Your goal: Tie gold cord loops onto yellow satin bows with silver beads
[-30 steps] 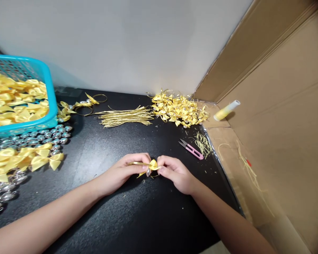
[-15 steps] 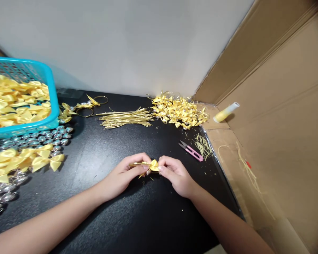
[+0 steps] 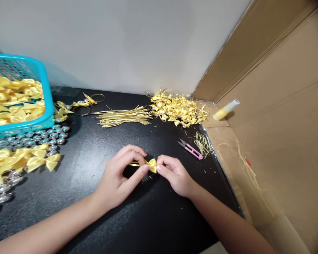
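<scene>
Between my two hands is a yellow satin ribbon bow (image 3: 152, 165), held just above the black table. A gold cord (image 3: 134, 164) runs out from the bow's left side, under my left fingers. My right hand (image 3: 175, 175) pinches the bow's right end between thumb and bent fingers. On the other side, my left hand (image 3: 122, 173) has its thumb tip and index finger close together at the bow's left part, the other fingers arched above. The bow's left half is partly hidden by these fingertips.
A blue basket (image 3: 48, 95) of yellow bows stands left, with silver beads (image 3: 53, 135) and loose bows (image 3: 39, 158) before it. Gold cords (image 3: 124, 117) lie at the back beside a pile of beaded bows (image 3: 178, 108). Pink thread snips (image 3: 191, 149) and cord scraps (image 3: 202, 144) lie right.
My left hand has loosened and its fingers have lifted and arched, with the thumb still at the bow. The bow has shifted slightly left. My right hand keeps its pinch.
</scene>
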### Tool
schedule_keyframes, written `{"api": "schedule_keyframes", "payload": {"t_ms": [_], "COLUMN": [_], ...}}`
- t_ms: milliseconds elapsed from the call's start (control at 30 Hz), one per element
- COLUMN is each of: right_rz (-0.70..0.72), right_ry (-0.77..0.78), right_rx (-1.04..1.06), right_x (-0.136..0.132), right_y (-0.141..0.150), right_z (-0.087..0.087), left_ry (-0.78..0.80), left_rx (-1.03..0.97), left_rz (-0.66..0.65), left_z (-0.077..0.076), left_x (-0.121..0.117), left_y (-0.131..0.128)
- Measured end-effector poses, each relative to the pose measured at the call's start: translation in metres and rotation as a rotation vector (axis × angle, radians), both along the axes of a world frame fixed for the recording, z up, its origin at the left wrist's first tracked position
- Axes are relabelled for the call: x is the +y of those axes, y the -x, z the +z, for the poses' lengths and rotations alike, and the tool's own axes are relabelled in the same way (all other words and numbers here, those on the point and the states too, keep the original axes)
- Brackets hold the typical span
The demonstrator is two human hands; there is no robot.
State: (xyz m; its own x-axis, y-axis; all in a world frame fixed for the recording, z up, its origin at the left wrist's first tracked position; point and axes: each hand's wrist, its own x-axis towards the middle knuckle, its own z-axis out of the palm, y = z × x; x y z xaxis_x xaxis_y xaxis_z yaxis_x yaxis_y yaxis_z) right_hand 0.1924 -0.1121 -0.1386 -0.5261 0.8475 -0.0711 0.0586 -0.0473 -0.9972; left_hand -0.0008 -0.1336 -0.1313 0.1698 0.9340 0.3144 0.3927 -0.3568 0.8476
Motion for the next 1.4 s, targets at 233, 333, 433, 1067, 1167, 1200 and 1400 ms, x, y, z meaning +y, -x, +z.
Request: {"api": "schedule_keyframes", "payload": {"t_ms": [233,333,433,1067,1167,1200,1400], "right_rz": [0.016,0.019,0.009,0.003,-0.01,-0.01,-0.016], "right_ry": [-0.001,0.009,0.015,0.326,0.394,0.408,0.472], "right_rx": [0.029,0.039,0.037,0.278,0.326,0.337,0.357], "right_x": [0.0,0.0,0.0,0.0,0.0,0.0,0.001], "right_y": [0.0,0.0,0.0,0.003,0.005,0.005,0.007], "right_z": [-0.002,-0.002,-0.002,-0.011,-0.008,-0.007,-0.002], "left_ry": [0.084,0.102,0.089,0.384,0.409,0.418,0.481], "left_rx": [-0.05,-0.067,-0.068,-0.264,-0.314,-0.332,-0.429], "left_rz": [-0.024,-0.029,-0.017,-0.036,-0.034,-0.04,-0.091], "left_z": [0.006,0.005,0.004,0.002,0.001,0.001,-0.001], "left_x": [0.002,0.003,0.002,-0.001,-0.001,-0.001,-0.001], "left_y": [-0.003,-0.003,-0.003,-0.005,-0.005,-0.005,-0.005]}}
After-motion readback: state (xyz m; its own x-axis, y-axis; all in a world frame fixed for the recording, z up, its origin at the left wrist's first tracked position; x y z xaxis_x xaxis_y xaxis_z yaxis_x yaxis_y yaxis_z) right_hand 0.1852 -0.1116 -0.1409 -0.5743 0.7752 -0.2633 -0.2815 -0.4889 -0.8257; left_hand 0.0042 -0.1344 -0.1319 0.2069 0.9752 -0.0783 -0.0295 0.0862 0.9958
